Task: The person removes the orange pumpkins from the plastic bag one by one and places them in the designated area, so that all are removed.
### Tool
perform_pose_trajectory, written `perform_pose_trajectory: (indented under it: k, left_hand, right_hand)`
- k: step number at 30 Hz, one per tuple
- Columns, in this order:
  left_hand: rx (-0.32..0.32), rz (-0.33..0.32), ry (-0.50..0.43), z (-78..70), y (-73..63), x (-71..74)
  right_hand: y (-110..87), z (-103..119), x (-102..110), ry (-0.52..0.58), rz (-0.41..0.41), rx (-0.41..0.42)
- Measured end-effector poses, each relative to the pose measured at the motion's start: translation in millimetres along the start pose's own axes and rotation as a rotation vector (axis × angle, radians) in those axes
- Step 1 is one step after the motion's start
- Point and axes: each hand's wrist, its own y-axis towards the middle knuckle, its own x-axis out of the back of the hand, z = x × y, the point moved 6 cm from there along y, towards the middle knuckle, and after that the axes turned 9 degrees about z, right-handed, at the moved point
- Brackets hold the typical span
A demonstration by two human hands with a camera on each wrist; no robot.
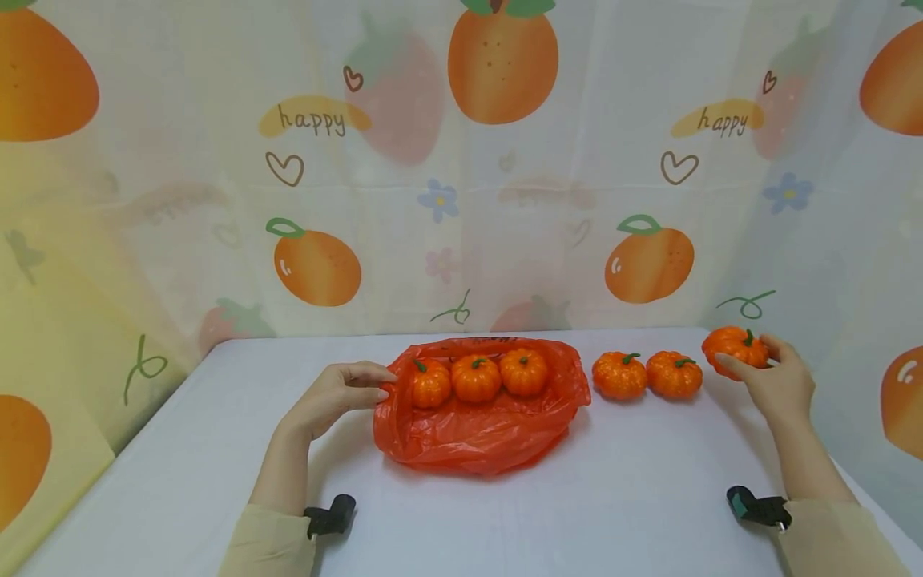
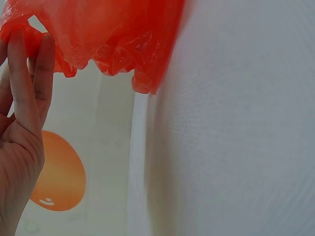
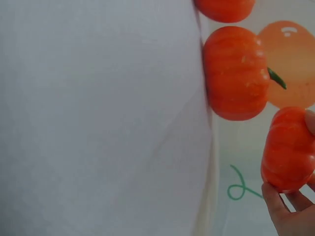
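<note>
A red plastic bag (image 1: 476, 441) lies spread open on the table with three small orange pumpkins inside, among them the middle pumpkin (image 1: 476, 379). My left hand (image 1: 341, 394) pinches the left edge of the bag between thumb and fingers; its fingers (image 2: 22, 73) reach up to the crinkled plastic in the left wrist view. At the far right, my right hand (image 1: 782, 381) grips another small pumpkin (image 1: 734, 346) with a green stem, held above the table. Between bag and right hand sit two pumpkins, one (image 1: 620, 377) close to the bag, the other (image 1: 674, 375) beside it.
A white cloth covers the table (image 1: 548, 513). Behind it hangs a curtain (image 1: 404, 264) printed with oranges, hearts and lettering. Black camera mounts, the left one (image 1: 332, 515) and the right one (image 1: 757, 507), are worn at the sleeves.
</note>
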Motion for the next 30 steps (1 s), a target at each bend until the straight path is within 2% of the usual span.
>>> perform_pose_trajectory:
  k: [4, 13, 20, 30]
  left_hand:
    - [0.002, 0.0, -0.003, 0.6, 0.2, -0.1]
    - [0.009, 0.0, 0.003, -0.1, 1.8, 0.1]
    - [0.009, -0.001, 0.001, -0.9, 1.5, 0.1]
    - [0.011, -0.001, -0.006, -0.7, 1.2, -1.3]
  right_hand:
    - [4.9, -1, -4, -0.01, 0.035, 0.005]
    - [10.0, -10, -10, -0.033, 0.094, -0.058]
    - [12.2, -14, -15, -0.11, 0.149, -0.045]
    - [12.4, -17, -17, -0.138, 0.189, -0.068]
